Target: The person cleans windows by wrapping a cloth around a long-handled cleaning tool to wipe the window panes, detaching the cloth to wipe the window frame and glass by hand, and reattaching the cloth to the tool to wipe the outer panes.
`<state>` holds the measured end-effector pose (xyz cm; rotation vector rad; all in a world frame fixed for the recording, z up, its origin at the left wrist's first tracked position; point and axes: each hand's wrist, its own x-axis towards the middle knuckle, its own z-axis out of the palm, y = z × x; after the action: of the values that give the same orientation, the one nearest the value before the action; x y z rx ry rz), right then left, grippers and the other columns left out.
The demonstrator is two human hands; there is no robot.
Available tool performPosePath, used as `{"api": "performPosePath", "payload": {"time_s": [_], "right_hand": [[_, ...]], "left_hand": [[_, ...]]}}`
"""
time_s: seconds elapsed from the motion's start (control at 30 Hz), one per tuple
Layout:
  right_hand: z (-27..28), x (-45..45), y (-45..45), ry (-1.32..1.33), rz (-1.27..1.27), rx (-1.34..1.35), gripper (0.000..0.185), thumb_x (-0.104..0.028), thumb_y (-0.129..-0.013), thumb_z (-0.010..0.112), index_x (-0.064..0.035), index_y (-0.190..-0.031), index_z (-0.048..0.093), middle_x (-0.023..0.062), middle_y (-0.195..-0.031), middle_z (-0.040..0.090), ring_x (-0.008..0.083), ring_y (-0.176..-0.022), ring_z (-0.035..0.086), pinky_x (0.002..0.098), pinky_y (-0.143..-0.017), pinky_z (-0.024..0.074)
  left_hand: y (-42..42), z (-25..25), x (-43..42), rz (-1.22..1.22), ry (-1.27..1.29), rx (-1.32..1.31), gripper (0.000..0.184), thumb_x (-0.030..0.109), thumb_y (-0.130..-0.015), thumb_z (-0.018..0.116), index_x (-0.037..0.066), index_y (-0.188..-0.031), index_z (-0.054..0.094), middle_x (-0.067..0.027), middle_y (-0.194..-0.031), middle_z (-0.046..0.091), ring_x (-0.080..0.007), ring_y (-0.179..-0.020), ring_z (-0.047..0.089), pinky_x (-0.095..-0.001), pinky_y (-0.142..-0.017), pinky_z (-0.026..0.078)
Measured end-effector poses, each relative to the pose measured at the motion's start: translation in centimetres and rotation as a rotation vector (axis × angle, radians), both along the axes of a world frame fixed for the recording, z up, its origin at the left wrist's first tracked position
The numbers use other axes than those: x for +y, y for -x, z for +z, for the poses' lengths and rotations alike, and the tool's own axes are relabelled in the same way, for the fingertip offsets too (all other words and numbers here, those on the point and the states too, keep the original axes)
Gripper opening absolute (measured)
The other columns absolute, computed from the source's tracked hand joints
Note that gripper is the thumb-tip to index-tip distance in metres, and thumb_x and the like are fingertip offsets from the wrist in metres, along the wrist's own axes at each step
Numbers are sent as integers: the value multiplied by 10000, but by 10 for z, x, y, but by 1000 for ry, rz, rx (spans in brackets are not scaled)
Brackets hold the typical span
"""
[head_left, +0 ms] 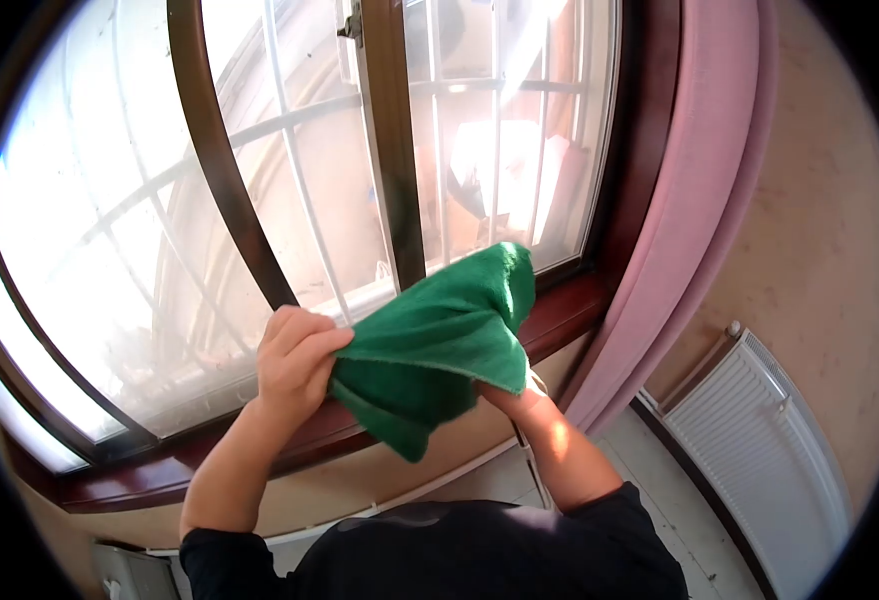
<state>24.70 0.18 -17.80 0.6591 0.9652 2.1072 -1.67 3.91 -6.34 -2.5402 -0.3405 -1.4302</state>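
Green fabric cloth point(440, 335) hung before the glossy dark-red wooden windowsill point(566, 312); a person's bare left hand point(298, 362) pinched its left edge; the bare right hand point(516, 398) was partly covered at right, finger state impossible to tell.

Cloth point(440, 345) before window point(315, 170), curtain point(695, 170) right of window, radiator point(765, 440) right of curtain

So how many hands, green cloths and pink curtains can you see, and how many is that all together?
Hands: 2, the left hand and the right hand, which is mostly hidden by the cloth
Green cloth: 1
Pink curtain: 1
Total: 4
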Motion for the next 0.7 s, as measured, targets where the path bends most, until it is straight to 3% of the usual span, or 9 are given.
{"api": "performPosePath", "payload": {"time_s": [0.2, 0.23, 0.3, 0.33, 0.4, 0.43, 0.53, 0.63, 0.7], "right_hand": [[5, 5, 0, 1026, 1349, 2542, 370, -85, -863, 620, -48, -1219, 525, 108, -1177, 582, 196, -1038, 578, 324, -858, 487], [12, 7, 1, 1020, 1368, 2524, 370, -85, -863, 620, -48, -1219, 525, 108, -1177, 582, 196, -1038, 578, 324, -858, 487], [30, 11, 3, 1192, 1655, 3013, 357, -67, -851, 629, -22, -1193, 536, 95, -1162, 586, 188, -1023, 580, 305, -856, 485], [36, 14, 3, 1189, 1669, 2992, 357, -67, -851, 629, -22, -1193, 536, 95, -1162, 586, 188, -1023, 580, 305, -856, 485], [46, 19, 5, 1660, 2442, 3239, 354, -69, -856, 622, -6, -1191, 526, 61, -1153, 576, 160, -997, 566, 288, -846, 479], [55, 18, 10, 1655, 2444, 3233, 354, -69, -856, 622, -6, -1191, 526, 61, -1153, 576, 160, -997, 566, 288, -846, 479], [66, 24, 32, 1248, 1857, 2705, 371, -82, -871, 607, -3, -1217, 499, 54, -1154, 567, 151, -997, 556, 286, -866, 470], [37, 44, 44, 1156, 1810, 2499, 369, -109, -878, 610, -2, -1215, 505, 46, -1139, 569, 148, -1003, 556, 283, -879, 461], [40, 22, 51, 1283, 1896, 2975, 385, -166, -853, 650, -16, -1189, 537, 64, -1128, 592, 168, -1019, 571, 293, -893, 457]], "left_hand": [[16, -40, 19, 13, 360, -169, 172, -42, -747, 645, 34, -901, 653, -98, -856, 597, -237, -798, 575, -319, -692, 460], [16, -43, 24, 8, 432, -188, 178, -54, -752, 624, 25, -910, 648, -107, -914, 592, -214, -830, 567, -285, -698, 447], [11, -49, 25, 88, 447, -243, 216, -43, -743, 606, 18, -948, 636, -127, -1056, 572, -210, -953, 550, -282, -771, 433], [5, -40, 19, 79, 432, -247, 216, -43, -743, 606, 18, -948, 636, -127, -1056, 572, -210, -953, 550, -282, -771, 433], [-4, -10, -10, 39, 167, -242, 287, 34, -722, 657, 33, -1009, 638, -142, -1104, 561, -294, -993, 535, -371, -876, 419], [-12, 13, -24, 18, 34, -150, 330, 52, -711, 663, 30, -1038, 625, -143, -1115, 563, -301, -1009, 533, -385, -894, 411], [-58, 70, -21, 34, -78, 6, 375, 105, -741, 643, 30, -1106, 597, -164, -1119, 567, -316, -1049, 529, -407, -907, 409], [-97, 103, 36, -14, 383, 90, 353, 220, -845, 587, 26, -1140, 591, -147, -1095, 581, -281, -1016, 551, -384, -892, 423], [-111, 120, 53, -18, 632, 167, 368, 271, -884, 567, 31, -1161, 589, -116, -1080, 594, -243, -990, 563, -371, -879, 437]]}}
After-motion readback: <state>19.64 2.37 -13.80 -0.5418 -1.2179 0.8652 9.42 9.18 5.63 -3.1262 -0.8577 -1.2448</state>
